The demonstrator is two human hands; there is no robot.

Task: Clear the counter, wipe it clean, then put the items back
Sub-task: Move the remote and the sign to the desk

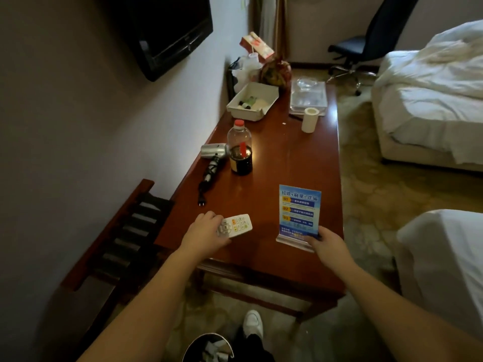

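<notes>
The left hand (206, 232) grips the near end of a white remote control (236, 225), fingers curled round it, at the near left part of the counter (274, 168). The right hand (326, 242) pinches the lower right corner of an upright blue sign card (300, 211) in its clear stand, near the counter's front edge. The counter is a long reddish-brown glossy wooden surface running away along the left wall. On it, beyond the remote, lie a silver hair dryer (214, 150) with its black cord and plug trailing toward the near side; just beside it stands a bottle (240, 148) with a red cap, holding dark liquid in its lower part. Further back sit a white open tray (252, 100) holding small items, a white paper roll (310, 119) standing on end, and a clear glass tray (309, 96) with glassware. At the far end are bags and a red-and-white box, too cluttered to itemise. A dark television (167, 30) is mounted on the wall above. A wooden luggage rack (122, 231) with black straps adjoins the counter's near left. Two beds with white bedding (431, 95) stand to the right, an office chair (366, 40) at the far end. A waste bin (209, 348) and a white shoe (253, 323) appear at floor level.
</notes>
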